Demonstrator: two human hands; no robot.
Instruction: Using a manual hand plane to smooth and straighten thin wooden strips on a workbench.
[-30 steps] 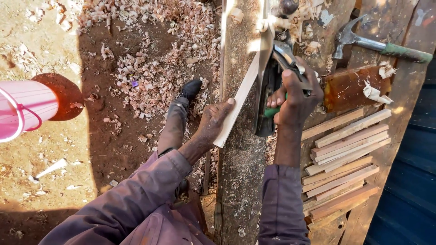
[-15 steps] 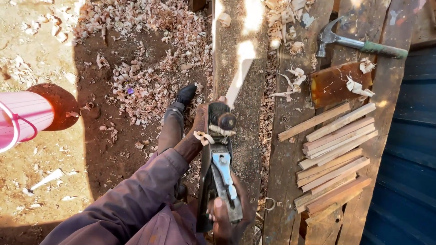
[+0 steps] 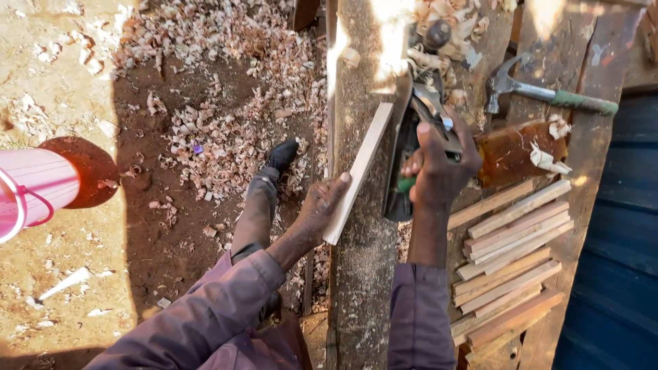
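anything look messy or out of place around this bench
Wood shavings litter the dirt floor left of the workbench. The thin wood strip under the left hand lies askew across the bench. The right hand grips a hand plane. Nothing looks damaged.

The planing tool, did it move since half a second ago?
Yes. The hand plane in the right hand has gone forward along the workbench, away from the person, toward the hammer.
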